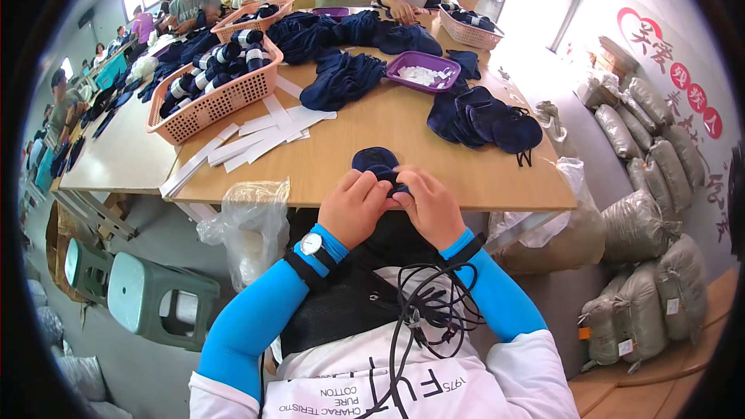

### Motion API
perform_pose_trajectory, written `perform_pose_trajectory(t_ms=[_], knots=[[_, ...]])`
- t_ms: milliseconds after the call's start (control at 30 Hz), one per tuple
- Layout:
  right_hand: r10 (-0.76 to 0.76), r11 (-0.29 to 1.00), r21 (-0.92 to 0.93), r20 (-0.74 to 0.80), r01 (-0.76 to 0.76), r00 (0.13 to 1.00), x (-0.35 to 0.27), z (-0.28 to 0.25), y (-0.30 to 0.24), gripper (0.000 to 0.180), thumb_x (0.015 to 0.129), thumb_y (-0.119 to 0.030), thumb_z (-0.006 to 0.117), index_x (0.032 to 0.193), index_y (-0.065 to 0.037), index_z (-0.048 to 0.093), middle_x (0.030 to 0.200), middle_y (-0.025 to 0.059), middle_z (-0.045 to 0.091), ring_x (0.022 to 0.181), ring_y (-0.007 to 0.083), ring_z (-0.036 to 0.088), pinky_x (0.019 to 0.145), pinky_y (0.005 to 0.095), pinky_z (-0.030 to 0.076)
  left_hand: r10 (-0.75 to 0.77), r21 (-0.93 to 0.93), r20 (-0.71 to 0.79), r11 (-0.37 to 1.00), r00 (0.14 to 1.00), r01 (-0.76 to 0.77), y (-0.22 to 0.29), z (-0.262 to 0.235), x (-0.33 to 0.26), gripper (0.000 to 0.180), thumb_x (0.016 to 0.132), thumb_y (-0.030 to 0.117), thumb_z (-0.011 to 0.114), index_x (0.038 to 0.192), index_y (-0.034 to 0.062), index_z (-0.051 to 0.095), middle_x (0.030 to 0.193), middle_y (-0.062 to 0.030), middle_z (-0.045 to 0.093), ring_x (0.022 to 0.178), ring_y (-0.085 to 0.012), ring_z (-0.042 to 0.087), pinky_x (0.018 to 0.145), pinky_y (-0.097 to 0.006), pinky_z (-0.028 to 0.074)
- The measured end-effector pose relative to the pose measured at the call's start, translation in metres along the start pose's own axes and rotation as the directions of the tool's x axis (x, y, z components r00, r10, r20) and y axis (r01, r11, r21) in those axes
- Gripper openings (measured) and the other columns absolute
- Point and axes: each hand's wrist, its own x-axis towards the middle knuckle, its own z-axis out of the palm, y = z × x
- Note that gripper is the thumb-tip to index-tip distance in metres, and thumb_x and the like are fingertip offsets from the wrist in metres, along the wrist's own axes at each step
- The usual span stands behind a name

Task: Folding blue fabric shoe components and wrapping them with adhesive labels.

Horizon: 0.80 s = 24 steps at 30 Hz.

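Note:
Both my hands are at the near edge of the table, closed on a folded navy cloth piece with rounded ends (375, 158). The fingers of my left hand (355, 206) pinch it from the left, and its upper rounded part stands out beyond them. My right hand (428, 203) grips its right side with thumb and fingers, close against the left. Ahead to the right lies an overlapping stack of similar rounded navy pieces (485, 118), with thin black loops at its near end. White paper strips (264, 136) are spread on the table to the left.
A pink basket (225, 105) holds navy rolls with white bands. Behind the strips are navy heaps (341, 81) and a purple tray (403, 81) of small white pieces. A co-worker sits across the table (419, 163). Green stools (159, 295) and stuffed sacks (640, 225) stand around.

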Motion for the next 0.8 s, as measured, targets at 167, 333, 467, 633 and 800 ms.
perform_pose_trajectory(t_ms=[167, 333, 467, 633, 800], knots=[[-0.143, 0.955, -0.276, -0.104, 0.11, 0.984, -0.002, 0.009, 0.009, 0.015, 0.095, -0.017, 0.068, 0.101, -0.003, 0.065, 0.097, 0.0114, 0.069, 0.089, 0.0346, 0.066, 0.079, 0.0448, 0.052, -0.092, -0.004, 0.027, 0.996, 0.995, 0.092, 0.005, 0.004, 0.011, 0.016, 0.091, 0.023, 0.073, 0.095, 0.0086, 0.065, 0.087, -0.0063, 0.057, 0.083, -0.0274, 0.059, 0.074, -0.04, 0.051], [-0.026, 0.922, -0.387, -0.108, -0.018, 0.994, 0.014, 0.015, 0.004, 0.02, 0.096, -0.02, 0.064, 0.083, -0.005, 0.067, 0.085, 0.0122, 0.068, 0.085, 0.0341, 0.064, 0.084, 0.0454, 0.044, -0.213, 0.003, 0.012, 0.977, 0.977, 0.213, 0.001, 0.012, 0.019, 0.019, 0.096, 0.018, 0.068, 0.083, 0.007, 0.062, 0.084, -0.0089, 0.061, 0.081, -0.0326, 0.061, 0.071, -0.045, 0.052], [0.058, 0.933, -0.353, -0.047, -0.071, 0.997, 0.036, 0.018, 0.021, 0.033, 0.096, -0.026, 0.063, 0.07, -0.006, 0.07, 0.081, 0.015, 0.068, 0.089, 0.0345, 0.063, 0.089, 0.0497, 0.039, -0.329, 0.037, 0.134, 0.944, 0.935, 0.327, -0.006, 0.016, 0.027, 0.017, 0.097, 0.013, 0.063, 0.083, 0.0051, 0.061, 0.089, -0.0121, 0.065, 0.078, -0.0382, 0.062, 0.068, -0.049, 0.052], [0.135, 0.9, -0.426, 0.066, -0.094, 0.989, 0.048, 0.025, 0.034, 0.036, 0.095, -0.03, 0.061, 0.071, -0.007, 0.075, 0.077, 0.0163, 0.07, 0.083, 0.0362, 0.067, 0.09, 0.0516, 0.039, -0.382, -0.099, -0.092, 0.922, 0.919, 0.374, 0.004, 0.01, 0.025, 0.008, 0.097, 0.011, 0.061, 0.094, 0.0054, 0.065, 0.099, -0.0131, 0.066, 0.084, -0.0366, 0.065, 0.071, -0.048, 0.054], [0.238, 0.85, -0.507, 0.136, -0.139, 0.962, 0.059, 0.032, 0.036, 0.039, 0.096, -0.032, 0.058, 0.071, -0.008, 0.076, 0.075, 0.0171, 0.073, 0.075, 0.0385, 0.069, 0.092, 0.0528, 0.039, -0.032, 0.172, -0.057, 0.984, 0.998, 0.042, -0.002, 0.01, 0.008, 0.019, 0.094, 0.011, 0.065, 0.109, 0.0009, 0.065, 0.109, -0.0137, 0.063, 0.104, -0.0322, 0.065, 0.078, -0.044, 0.057]])
